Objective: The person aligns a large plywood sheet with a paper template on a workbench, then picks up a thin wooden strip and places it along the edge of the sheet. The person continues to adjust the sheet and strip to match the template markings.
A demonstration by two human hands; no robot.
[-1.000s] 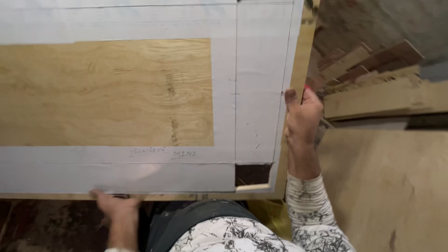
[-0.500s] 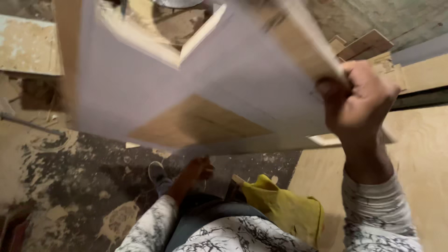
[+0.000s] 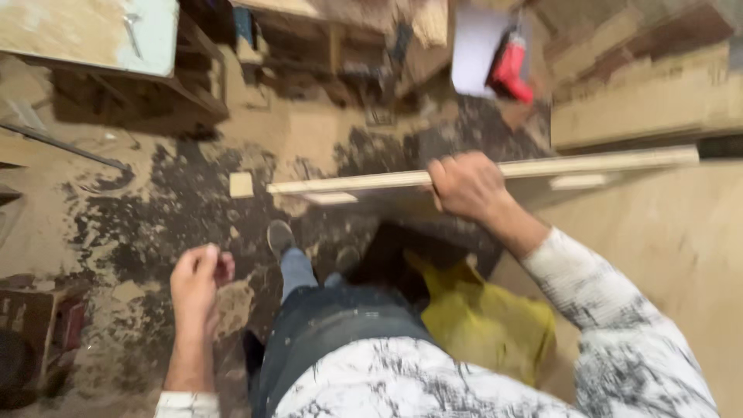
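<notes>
My right hand grips the top edge of a long wooden board, which stands on edge and shows as a thin pale strip running left to right. My left hand hangs free at my side, fingers loosely curled, holding nothing. Below are my jeans and one shoe on the dusty floor.
A yellow bag lies by my right leg. Sawdust covers the dark floor. A workbench stands at the upper left, stacked boards at the upper right, a red tool near the top, a large plywood sheet at right.
The board was flat in front of me, then tipped up and turned on edge. My left hand let go of it and dropped to my side; my right hand kept its hold.
</notes>
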